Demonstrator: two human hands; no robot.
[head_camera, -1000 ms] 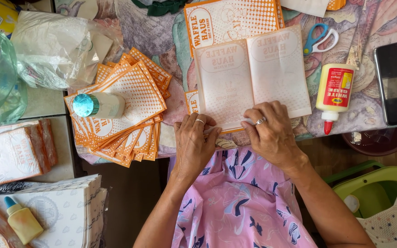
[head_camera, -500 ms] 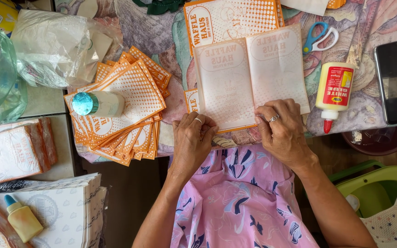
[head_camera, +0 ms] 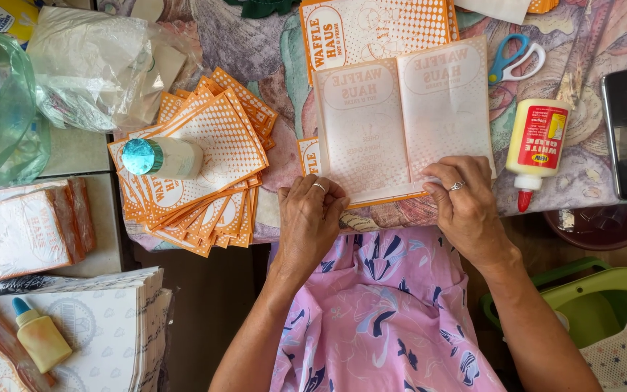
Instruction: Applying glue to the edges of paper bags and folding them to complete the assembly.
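Pressing bottom fold of paper bag [head_camera: 400,123] flat on tabletop [head_camera: 255,43]: left hand [head_camera: 312,218] at 7 o'clock corner, right hand [head_camera: 466,199] at 5 o'clock, fingers closed flat. Glue bottle [head_camera: 537,141] at 3 o'clock.

Single head-worn view, looking steeply down and forward over the lap at the table edge [head_camera: 546,207]. Close range. Beyond that edge, paper goods fill the frame; nearer than it, lap and forearms. No second view.
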